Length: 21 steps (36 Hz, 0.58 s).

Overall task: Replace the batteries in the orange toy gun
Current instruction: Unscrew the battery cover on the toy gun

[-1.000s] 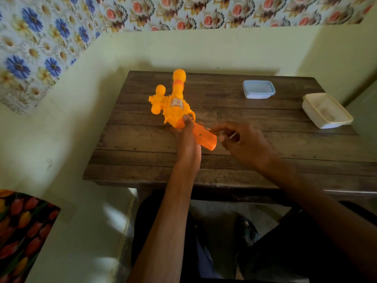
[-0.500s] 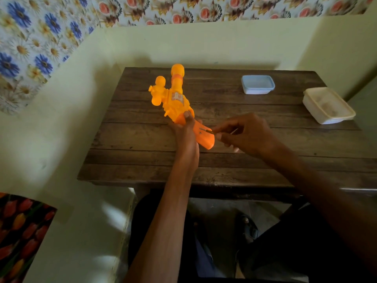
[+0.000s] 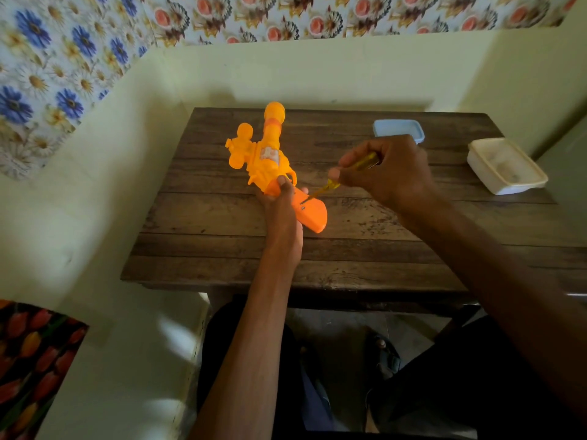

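Observation:
The orange toy gun lies over the wooden table, barrel pointing away from me and its darker orange handle toward me. My left hand grips the gun where the body meets the handle. My right hand holds a yellow-handled screwdriver by its handle. The metal tip slants down-left and touches the side of the handle at a small screw. No batteries are visible.
A light blue lidded box stands at the back of the table. An open white plastic container sits at the right edge. Pale walls close in on the left and behind. My legs and a sandalled foot show under the table's front edge.
My right hand has risen and turned, so the screwdriver now stands up at a slant with its tip on the gun's handle. My left hand keeps its hold on the gun.

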Tool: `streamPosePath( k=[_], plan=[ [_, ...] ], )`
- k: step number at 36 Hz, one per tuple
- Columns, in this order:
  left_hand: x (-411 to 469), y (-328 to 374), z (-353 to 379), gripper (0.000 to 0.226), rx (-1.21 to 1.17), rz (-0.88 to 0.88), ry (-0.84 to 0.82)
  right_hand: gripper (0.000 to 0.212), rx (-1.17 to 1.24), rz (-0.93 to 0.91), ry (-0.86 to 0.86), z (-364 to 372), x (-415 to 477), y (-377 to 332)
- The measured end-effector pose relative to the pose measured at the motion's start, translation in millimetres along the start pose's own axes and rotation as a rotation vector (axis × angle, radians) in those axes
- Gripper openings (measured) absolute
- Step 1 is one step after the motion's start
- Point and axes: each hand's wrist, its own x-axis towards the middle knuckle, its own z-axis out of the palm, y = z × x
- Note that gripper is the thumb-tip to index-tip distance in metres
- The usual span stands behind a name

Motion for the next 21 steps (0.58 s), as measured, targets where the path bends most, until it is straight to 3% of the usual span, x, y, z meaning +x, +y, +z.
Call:
streamPosePath(
  k=[9, 14, 21],
  plan=[
    [-2, 4, 0, 0.032, -0.04, -0.019, -0.009, 0.014, -0.167, -0.209, 0.06, 17, 2, -9],
    [-3, 4, -3, 0.045, -0.08, 0.005, -0.052, 0.014, -0.227, -0.239, 0.061, 20, 2, -10],
    [-1, 2, -2, 0.046, -0.084, -0.008, -0.036, 0.013, -0.227, -0.255, 0.062, 21, 2, -11]
  ],
)
